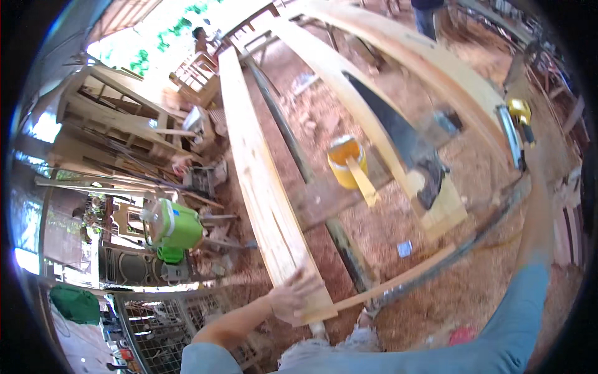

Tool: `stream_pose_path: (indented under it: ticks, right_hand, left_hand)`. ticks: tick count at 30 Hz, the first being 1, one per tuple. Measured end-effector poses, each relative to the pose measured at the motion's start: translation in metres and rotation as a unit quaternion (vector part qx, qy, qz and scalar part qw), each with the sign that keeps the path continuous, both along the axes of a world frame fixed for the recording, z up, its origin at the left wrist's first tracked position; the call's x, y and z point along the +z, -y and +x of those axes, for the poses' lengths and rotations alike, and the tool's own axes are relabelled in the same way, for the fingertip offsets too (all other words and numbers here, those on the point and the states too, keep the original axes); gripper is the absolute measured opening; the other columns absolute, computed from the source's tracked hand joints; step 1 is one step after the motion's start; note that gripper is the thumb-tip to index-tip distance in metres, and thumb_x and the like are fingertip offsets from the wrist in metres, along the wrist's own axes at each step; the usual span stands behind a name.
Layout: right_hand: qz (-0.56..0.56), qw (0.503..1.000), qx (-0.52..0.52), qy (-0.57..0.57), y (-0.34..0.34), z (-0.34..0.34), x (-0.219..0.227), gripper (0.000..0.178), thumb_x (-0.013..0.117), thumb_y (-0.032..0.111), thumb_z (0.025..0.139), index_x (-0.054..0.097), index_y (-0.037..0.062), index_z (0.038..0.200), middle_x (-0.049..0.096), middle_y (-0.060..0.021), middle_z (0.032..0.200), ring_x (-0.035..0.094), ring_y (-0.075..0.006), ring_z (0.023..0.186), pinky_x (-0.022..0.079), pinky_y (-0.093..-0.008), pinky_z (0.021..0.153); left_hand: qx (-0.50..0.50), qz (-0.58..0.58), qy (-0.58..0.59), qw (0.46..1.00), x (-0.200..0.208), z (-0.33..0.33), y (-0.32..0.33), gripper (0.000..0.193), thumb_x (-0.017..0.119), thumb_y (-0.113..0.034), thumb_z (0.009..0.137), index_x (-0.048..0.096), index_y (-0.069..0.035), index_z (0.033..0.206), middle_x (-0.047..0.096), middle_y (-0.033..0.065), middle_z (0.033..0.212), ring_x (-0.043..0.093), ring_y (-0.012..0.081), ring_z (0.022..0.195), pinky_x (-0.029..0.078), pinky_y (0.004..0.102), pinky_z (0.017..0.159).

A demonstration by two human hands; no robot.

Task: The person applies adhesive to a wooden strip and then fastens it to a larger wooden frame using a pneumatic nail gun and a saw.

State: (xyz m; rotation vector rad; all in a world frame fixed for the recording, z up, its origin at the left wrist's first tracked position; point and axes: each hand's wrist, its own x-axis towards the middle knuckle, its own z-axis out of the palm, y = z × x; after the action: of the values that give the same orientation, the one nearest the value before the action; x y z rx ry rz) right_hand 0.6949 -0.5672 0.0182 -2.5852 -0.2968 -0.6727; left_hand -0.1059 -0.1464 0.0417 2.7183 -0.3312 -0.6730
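My left hand [296,296], slightly blurred, lies with fingers spread on the near end of a long pale wooden board [265,187]. At the far right my right arm stretches forward. My right hand [534,167] is smeared and its fingers do not show clearly; it is nearest to a silver-blue bar-shaped tool [509,137] and a yellow and black tool [520,114]. A handsaw [389,118] with a dark handle [430,182] rests on the middle board [448,215]. Whether my right hand touches either tool, I cannot tell.
A yellow bucket [349,163] with a flat wooden stick stands between the boards. Another wide board [430,53] runs along the right. A long curved rail [430,268] crosses in front of me. Left are a green drinks cooler [177,224] and stacked lumber. A person [427,19] stands far back.
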Motion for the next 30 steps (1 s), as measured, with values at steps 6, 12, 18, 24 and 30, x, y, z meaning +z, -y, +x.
stream_pose_path:
  ticks: [6,12,18,24,30]
  right_hand:
    - [0.096,0.959,-0.057,-0.262,-0.020,-0.067,0.031,0.040,0.063,0.026,0.068,0.067,-0.0072,0.090,0.067,-0.0197,0.082,0.068,-0.0322,0.073,0.051,-0.0431,0.064]
    - [0.396,0.851,0.015,-0.344,0.087,-0.145,-0.029,0.026,0.069,0.016,0.075,0.064,0.0078,0.099,0.061,-0.0021,0.081,0.061,-0.0158,0.070,0.048,-0.0311,0.062]
    - [0.504,0.830,-0.034,-0.237,0.100,-0.470,-0.004,0.032,0.072,0.016,0.085,0.062,0.0045,0.113,0.062,-0.0034,0.089,0.061,-0.0161,0.075,0.051,-0.0318,0.065]
    - [0.588,0.758,-0.226,-0.172,0.078,-0.739,0.005,0.024,0.071,0.019,0.089,0.061,0.0064,0.106,0.060,-0.0023,0.083,0.059,-0.0150,0.071,0.051,-0.0324,0.063]
    - [0.558,0.741,-0.373,-0.005,0.114,-0.975,0.078,0.020,0.070,0.024,0.095,0.059,0.0083,0.101,0.057,-0.0011,0.078,0.057,-0.0138,0.067,0.051,-0.0334,0.061]
  left_hand:
    - [-0.008,0.037,-0.025,0.999,0.018,-0.004,0.009,0.048,0.067,-0.057,0.068,0.073,-0.010,0.072,0.024,0.0135,0.164,0.016,0.0390,0.152,0.001,0.0624,0.121]
    - [-0.017,0.012,-0.015,1.000,0.011,0.005,0.003,0.046,0.066,-0.051,0.068,0.076,-0.008,0.079,0.014,0.0115,0.167,0.008,0.0334,0.155,-0.001,0.0599,0.122]
    - [0.007,-0.047,0.047,0.998,0.021,-0.006,0.004,0.042,0.069,-0.049,0.067,0.073,-0.008,0.076,0.015,0.0120,0.167,0.009,0.0347,0.155,0.001,0.0600,0.122]
    - [-0.032,-0.056,0.076,0.995,0.012,-0.016,-0.004,0.055,0.070,-0.062,0.070,0.076,-0.008,0.082,0.018,0.0170,0.166,0.007,0.0398,0.154,-0.002,0.0623,0.120]
    - [-0.040,-0.142,0.129,0.981,-0.014,-0.006,-0.011,0.055,0.072,-0.062,0.071,0.078,-0.009,0.085,0.020,0.0190,0.164,0.006,0.0487,0.151,-0.002,0.0672,0.117]
